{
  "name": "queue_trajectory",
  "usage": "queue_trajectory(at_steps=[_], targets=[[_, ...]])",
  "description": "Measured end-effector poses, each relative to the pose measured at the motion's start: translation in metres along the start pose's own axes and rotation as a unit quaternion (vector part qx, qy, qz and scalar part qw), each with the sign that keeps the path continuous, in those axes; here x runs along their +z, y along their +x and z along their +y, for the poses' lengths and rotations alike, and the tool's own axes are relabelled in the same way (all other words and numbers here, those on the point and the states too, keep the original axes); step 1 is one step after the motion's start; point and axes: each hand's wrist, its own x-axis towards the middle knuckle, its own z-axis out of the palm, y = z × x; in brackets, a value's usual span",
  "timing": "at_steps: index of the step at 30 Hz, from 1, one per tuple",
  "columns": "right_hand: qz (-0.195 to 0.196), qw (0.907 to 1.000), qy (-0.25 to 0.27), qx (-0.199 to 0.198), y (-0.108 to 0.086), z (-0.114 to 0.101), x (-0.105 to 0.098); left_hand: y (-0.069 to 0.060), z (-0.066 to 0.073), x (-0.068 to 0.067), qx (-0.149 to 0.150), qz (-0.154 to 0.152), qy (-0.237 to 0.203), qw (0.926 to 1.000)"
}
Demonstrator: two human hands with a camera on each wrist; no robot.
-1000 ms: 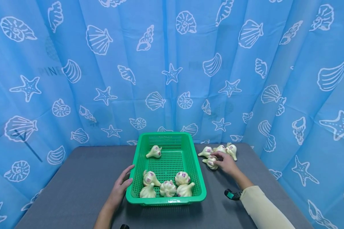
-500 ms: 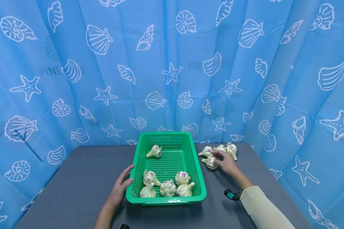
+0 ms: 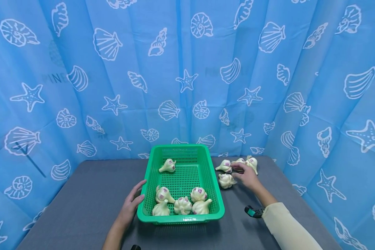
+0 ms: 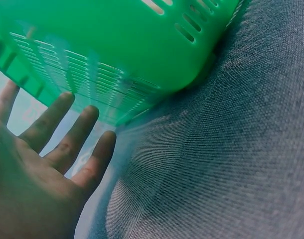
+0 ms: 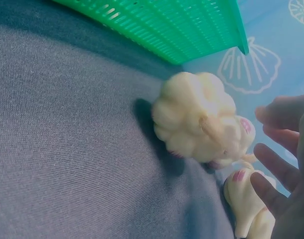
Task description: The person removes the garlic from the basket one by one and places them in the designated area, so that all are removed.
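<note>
My left hand point(image 3: 127, 210) is at the left side of a green plastic basket point(image 3: 146, 194), its fingertips at the rim. In the left wrist view its fingers point(image 4: 75, 137) are spread and fairly straight beside the slotted wall. Right of the basket, a garlic bulb point(image 3: 226, 181) lies on the table. My right hand point(image 3: 247, 177) is just beside that bulb. Seen from the right wrist, a gap separates the fingers point(image 5: 276, 167) from the bulb point(image 5: 194, 117), and they hold nothing. Behind the bulb lie other garlic bulbs point(image 3: 224, 166), partly hidden by the hand.
Several garlic bulbs point(image 3: 183, 205) rest near the basket's front wall, and a single bulb point(image 3: 168, 165) sits toward its back left. Grey cloth covers the table point(image 3: 100, 187). A blue curtain point(image 3: 187, 86) printed with shells hangs behind and around it.
The nearest garlic bulb has shifted slightly left and toward me, and turned so its stem no longer points left. It has come away from my right fingers. My left hand stays put.
</note>
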Motion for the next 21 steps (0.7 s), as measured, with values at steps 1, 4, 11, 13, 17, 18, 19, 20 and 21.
queue_trajectory(at_steps=[1, 4, 11, 13, 17, 18, 19, 20, 21], targets=[[0.002, 1.0, 0.005, 0.002, 0.0, -0.001, 0.0, 0.0, 0.0, 0.0, 0.002, -0.001, -0.001, 1.0], [-0.008, 0.9999, -0.005, -0.012, -0.001, -0.001, 0.003, -0.001, 0.001, 0.0, 0.007, -0.004, -0.008, 0.9999], [-0.051, 0.996, -0.054, -0.049, -0.006, -0.005, 0.016, -0.001, 0.002, -0.001, 0.013, -0.01, -0.012, 0.9998], [-0.061, 0.9948, -0.056, -0.059, -0.007, -0.008, 0.02, -0.001, 0.002, -0.001, 0.013, -0.011, -0.011, 0.9998], [-0.071, 0.9938, -0.053, -0.066, -0.006, -0.014, 0.027, -0.001, 0.001, -0.001, 0.013, -0.009, -0.009, 0.9998], [-0.072, 0.9939, -0.05, -0.067, -0.006, -0.014, 0.028, -0.001, 0.001, -0.001, 0.013, -0.009, -0.008, 0.9998], [-0.074, 0.9937, -0.049, -0.068, -0.006, -0.014, 0.03, -0.001, 0.001, -0.001, 0.012, -0.008, -0.008, 0.9999], [-0.076, 0.9933, -0.051, -0.071, -0.006, -0.014, 0.032, -0.001, 0.001, -0.001, 0.013, -0.008, -0.008, 0.9999], [-0.077, 0.9927, -0.054, -0.075, -0.005, -0.014, 0.033, -0.001, 0.001, -0.001, 0.013, -0.008, -0.008, 0.9999]])
